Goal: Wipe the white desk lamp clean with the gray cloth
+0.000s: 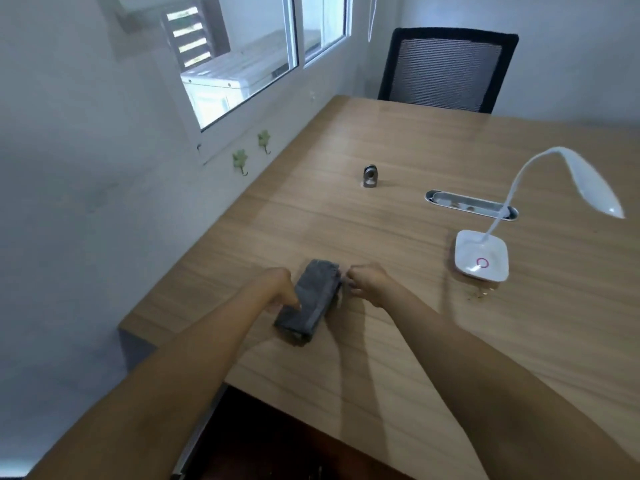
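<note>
The gray cloth (313, 296) lies folded on the wooden desk (398, 323), near its front left. My left hand (277, 289) grips the cloth's left edge near its lower end. My right hand (367, 284) pinches the cloth's upper right corner with curled fingers. The white desk lamp (481, 256) stands to the right of both hands, apart from them. It has a square base with a pink ring button. Its bendy neck arches up to a long head that points right.
A small metal object (370, 176) stands mid-desk. A silver cable grommet (471, 205) is set into the desk behind the lamp. A black mesh chair (446, 69) stands at the far edge. Wall, window and green hooks (239, 160) run along the left.
</note>
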`<state>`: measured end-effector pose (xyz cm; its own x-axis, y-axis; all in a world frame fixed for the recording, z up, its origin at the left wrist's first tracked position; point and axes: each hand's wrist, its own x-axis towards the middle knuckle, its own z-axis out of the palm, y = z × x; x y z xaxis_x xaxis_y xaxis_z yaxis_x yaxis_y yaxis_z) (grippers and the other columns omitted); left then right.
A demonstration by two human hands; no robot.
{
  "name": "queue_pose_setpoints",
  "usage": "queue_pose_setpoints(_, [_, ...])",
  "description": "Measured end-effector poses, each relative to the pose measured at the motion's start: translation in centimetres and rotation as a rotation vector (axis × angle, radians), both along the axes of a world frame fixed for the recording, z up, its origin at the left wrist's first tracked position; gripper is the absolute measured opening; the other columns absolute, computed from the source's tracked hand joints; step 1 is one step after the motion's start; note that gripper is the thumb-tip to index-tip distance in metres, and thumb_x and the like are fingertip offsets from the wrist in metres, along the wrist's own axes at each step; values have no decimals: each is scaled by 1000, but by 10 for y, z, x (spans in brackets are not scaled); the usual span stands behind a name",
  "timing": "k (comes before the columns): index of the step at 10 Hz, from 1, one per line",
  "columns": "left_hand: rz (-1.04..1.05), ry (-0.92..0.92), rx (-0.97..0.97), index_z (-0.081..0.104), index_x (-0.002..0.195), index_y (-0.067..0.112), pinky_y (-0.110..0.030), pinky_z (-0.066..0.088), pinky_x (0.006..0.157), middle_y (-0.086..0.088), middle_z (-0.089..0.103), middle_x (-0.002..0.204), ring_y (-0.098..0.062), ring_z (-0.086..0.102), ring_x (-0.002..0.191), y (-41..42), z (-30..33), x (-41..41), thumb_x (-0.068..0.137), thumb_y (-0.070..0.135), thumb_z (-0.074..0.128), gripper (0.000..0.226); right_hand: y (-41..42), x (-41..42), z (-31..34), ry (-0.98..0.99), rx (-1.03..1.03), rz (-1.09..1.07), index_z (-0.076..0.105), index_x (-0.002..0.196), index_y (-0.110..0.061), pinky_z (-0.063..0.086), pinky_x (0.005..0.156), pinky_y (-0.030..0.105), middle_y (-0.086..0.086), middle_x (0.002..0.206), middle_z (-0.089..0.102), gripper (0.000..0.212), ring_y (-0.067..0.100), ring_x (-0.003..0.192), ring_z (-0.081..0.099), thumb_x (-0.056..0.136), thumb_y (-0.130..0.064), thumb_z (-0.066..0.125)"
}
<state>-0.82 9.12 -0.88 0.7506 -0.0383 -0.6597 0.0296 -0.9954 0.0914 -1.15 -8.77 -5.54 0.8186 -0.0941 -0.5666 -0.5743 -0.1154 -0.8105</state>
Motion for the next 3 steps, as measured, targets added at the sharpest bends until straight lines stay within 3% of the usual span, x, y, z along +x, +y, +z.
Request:
queue_pose_setpoints(1, [-118,-298,6,60,106,-2,-37,55,76,-19,67,99,-33,66,94,-31,10,13,84,26,61,35,-24,-18,7,-145,-248,-55,59,113,10,49,73,36,22,94,70,35,29,79,61,81,0,48])
queue_pose_setpoints(2, [-159,-438,-123,59,113,-3,-40,50,91,-22,61,120,-35,58,111,-73,5,15,89,35,56,46,-57,-46,18,-221,-424,-20,61,116,1,47,96,37,20,123,64,37,32,113,58,81,-6,49])
queue_pose_setpoints(3, [-217,-497,-197,49,129,3,-42,47,98,-18,49,133,-34,52,118,-114,-12,4,93,40,47,52,-100,-70,25,-276,-542,-65,61,116,-2,43,98,32,16,124,64,36,30,117,56,83,-8,48])
